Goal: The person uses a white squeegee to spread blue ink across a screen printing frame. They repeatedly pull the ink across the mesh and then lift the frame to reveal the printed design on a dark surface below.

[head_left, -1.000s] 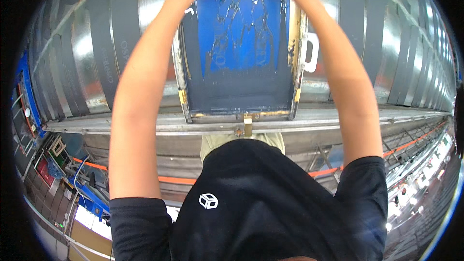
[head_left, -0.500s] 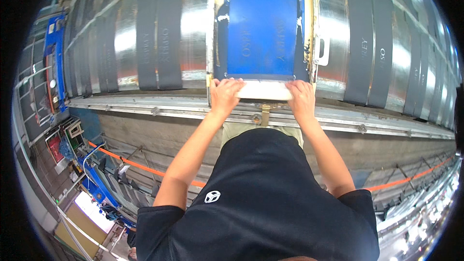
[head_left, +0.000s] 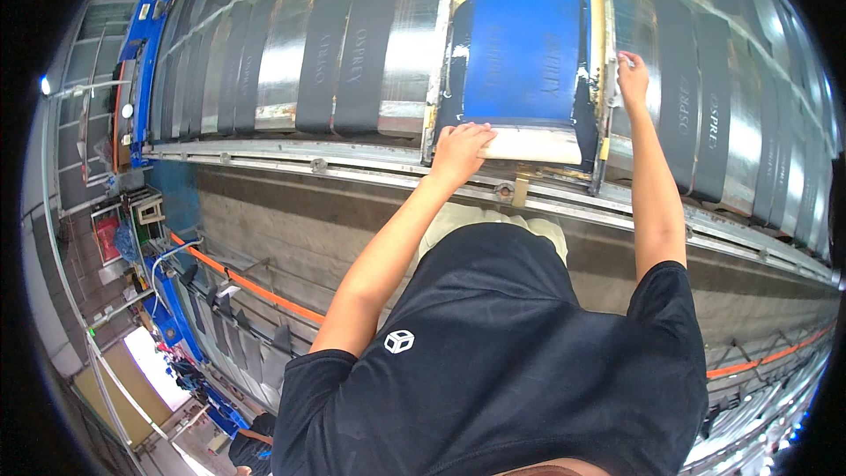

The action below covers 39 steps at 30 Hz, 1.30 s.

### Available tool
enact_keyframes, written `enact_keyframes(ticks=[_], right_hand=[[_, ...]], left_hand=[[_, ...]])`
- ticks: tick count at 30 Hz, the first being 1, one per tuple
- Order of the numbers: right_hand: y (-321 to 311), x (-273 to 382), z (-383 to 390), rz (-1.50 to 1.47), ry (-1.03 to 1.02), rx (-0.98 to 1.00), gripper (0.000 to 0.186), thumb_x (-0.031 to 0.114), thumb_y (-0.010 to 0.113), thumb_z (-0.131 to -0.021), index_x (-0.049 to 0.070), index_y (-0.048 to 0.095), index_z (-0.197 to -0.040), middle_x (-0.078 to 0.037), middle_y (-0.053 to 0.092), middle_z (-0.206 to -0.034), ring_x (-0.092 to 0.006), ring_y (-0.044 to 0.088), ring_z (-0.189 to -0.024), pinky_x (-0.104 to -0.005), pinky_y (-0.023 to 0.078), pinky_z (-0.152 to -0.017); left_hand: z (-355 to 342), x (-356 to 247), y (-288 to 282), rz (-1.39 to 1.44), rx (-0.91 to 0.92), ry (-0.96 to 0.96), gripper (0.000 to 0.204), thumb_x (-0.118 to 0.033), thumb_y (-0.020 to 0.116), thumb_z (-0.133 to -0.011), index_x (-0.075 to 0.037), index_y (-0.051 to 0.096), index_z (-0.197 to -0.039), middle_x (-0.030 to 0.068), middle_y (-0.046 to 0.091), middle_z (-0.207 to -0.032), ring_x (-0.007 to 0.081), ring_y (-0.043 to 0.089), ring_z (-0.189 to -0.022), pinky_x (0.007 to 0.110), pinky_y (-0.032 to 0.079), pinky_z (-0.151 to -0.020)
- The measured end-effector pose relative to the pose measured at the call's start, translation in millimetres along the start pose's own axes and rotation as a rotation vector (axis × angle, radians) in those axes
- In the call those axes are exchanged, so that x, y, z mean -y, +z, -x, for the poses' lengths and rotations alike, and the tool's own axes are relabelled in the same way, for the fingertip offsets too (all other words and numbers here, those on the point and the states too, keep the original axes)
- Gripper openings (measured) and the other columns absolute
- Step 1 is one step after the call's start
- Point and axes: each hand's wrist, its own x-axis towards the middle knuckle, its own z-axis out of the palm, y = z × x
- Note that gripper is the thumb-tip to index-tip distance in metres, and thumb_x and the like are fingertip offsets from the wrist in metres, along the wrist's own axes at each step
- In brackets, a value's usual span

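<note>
A screen-printing frame (head_left: 451, 26) with a blue mesh panel (head_left: 527, 48) lies on a long metal printing table in front of me. Across its near end rests a pale squeegee (head_left: 538, 145), tilted slightly. My left hand (head_left: 462, 152) is closed round the squeegee's left end, its fingers over the top edge. On the frame's right side, my right hand (head_left: 632, 79) has its fingers curled at the light side handle (head_left: 613, 84). Dark ink smears show along the mesh borders.
Dark printed strips (head_left: 361, 44) lie side by side on the shiny table at both sides of the frame. A metal rail (head_left: 352, 167) with stops runs along the near edge. Blue machinery (head_left: 145, 79) stands at the far left. Another person (head_left: 254, 445) is at the lower left.
My right hand has let go of the squeegee and moved up and right to the frame's side handle. My left hand stays on the squeegee. The view has shifted and turned slightly.
</note>
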Motion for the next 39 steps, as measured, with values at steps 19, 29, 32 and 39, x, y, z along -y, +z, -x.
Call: enact_keyframes(ticks=[19,29,32,39], right_hand=[[300.8,296.4,193.7,-0.268,-0.030,-0.095,0.021,0.026,0.064,-0.097,0.010,0.071,-0.109,-0.018,0.074,-0.094,-0.0348,0.071,-0.085,-0.0425,0.053,-0.077],[331.4,310.9,208.7,-0.198,0.117,-0.083,0.027,0.031,0.063,-0.097,0.014,0.066,-0.117,-0.023,0.070,-0.084,-0.0439,0.069,-0.082,-0.0507,0.052,-0.074],[328.5,314.6,206.8,-0.234,0.163,-0.043,0.024,0.026,0.063,-0.097,0.013,0.066,-0.117,-0.021,0.068,-0.075,-0.0407,0.069,-0.075,-0.0486,0.051,-0.071],[323.1,302.9,208.3,-0.613,0.233,0.105,0.026,0.017,0.060,-0.099,0.010,0.066,-0.123,-0.011,0.059,-0.064,-0.0186,0.053,-0.057,-0.0372,0.046,-0.060]], left_hand=[[139.9,342.8,-166.4,0.052,0.127,-0.134,0.062,0.003,0.070,-0.070,-0.014,0.067,-0.129,0.0057,0.066,-0.138,0.0302,0.061,-0.127,0.044,0.050,-0.103],[131.4,369.3,-173.9,0.080,0.202,-0.128,0.069,0.014,0.057,-0.074,-0.011,0.061,-0.138,0.0131,0.063,-0.136,0.0350,0.057,-0.128,0.043,0.046,-0.109],[113.0,359.7,-189.0,0.036,0.293,-0.168,0.064,0.015,0.054,-0.074,-0.007,0.061,-0.134,0.0138,0.061,-0.133,0.0362,0.056,-0.125,0.044,0.044,-0.107],[110.7,374.0,-175.2,-0.169,0.264,-0.154,0.050,0.009,0.063,-0.075,-0.008,0.066,-0.122,0.0107,0.065,-0.125,0.0348,0.059,-0.119,0.045,0.045,-0.101]])
